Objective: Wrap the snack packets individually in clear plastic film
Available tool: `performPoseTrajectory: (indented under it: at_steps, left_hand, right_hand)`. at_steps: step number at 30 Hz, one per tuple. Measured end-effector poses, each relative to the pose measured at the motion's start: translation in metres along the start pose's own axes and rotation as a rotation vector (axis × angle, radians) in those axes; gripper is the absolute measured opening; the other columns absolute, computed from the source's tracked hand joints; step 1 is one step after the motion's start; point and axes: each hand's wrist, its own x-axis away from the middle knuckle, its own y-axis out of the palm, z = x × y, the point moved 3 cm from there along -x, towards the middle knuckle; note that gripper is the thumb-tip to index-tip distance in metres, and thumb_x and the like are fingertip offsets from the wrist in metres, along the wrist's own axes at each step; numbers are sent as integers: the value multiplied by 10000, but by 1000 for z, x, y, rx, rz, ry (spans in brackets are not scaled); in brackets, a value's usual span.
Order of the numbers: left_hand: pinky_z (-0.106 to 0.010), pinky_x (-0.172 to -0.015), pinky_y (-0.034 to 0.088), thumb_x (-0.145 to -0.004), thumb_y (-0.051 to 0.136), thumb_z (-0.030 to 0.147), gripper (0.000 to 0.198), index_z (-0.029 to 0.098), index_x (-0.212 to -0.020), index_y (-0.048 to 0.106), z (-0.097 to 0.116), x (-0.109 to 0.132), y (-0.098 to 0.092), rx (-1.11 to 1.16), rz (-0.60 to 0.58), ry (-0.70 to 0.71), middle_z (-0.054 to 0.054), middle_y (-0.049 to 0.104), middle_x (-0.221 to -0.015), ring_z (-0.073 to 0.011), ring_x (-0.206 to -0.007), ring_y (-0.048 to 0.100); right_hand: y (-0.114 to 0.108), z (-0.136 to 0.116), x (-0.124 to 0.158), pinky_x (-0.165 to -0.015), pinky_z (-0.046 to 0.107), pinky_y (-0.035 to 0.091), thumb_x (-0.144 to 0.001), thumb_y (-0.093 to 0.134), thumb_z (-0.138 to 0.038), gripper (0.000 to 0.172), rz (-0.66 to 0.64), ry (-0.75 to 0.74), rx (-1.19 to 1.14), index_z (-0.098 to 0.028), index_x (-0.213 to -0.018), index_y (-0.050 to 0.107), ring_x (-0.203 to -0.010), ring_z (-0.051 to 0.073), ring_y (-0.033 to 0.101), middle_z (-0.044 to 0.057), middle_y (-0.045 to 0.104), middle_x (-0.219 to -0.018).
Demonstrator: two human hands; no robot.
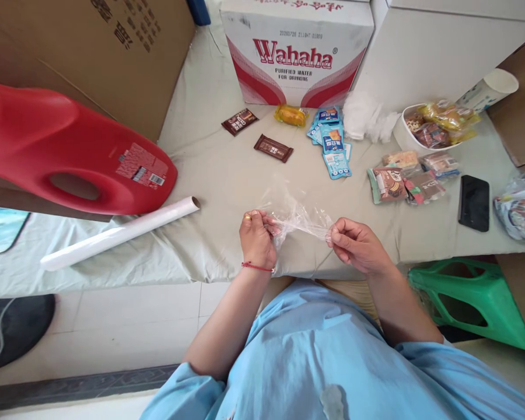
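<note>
My left hand [257, 238] and my right hand [357, 245] both pinch a thin clear plastic bag [300, 219] and hold it stretched between them, just above the front edge of the cloth-covered table [214, 175]. The left hand wears a ring and a red string bracelet. A white roll of plastic bags [118, 233] lies to the left of my hands. Snack packets are spread further back: two brown chocolate bars [273, 147], a yellow packet [291, 115], several blue packets [332, 140] and mixed wrapped snacks [406, 181].
A big red plastic jug [61, 151] lies on its side at the left. A Wahaha water carton [297, 52] and cardboard boxes stand at the back. A white bowl of snacks [433, 125], a paper cup [490, 87], a black phone [473, 202] and a green stool [476, 297] are at the right.
</note>
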Motion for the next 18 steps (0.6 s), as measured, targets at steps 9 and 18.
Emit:
performPoseTrajectory:
  at_steps: [9,18]
  left_hand:
    - [-203,-367,301,-1018,551,568,350,244,-894,501,17,16,3,-41,20,202,92,524,-654,-48,-392,397]
    - [-218,-413,373,-1035,507,608,364,250,-977,546,10,58,17,-197,-70,352,74,570,-684,-61,-424,479]
  right_hand:
    - [-29,-9,-4,-433,182,382,-817,847,-572,430,437,-196,62,-231,-865,588,-510,61,501,-49,577,-756]
    - [31,12,-19,-658,244,495,-864,771,-595,394,279,-208,277,-226,-957,669,-817,148,566,17,637,-911]
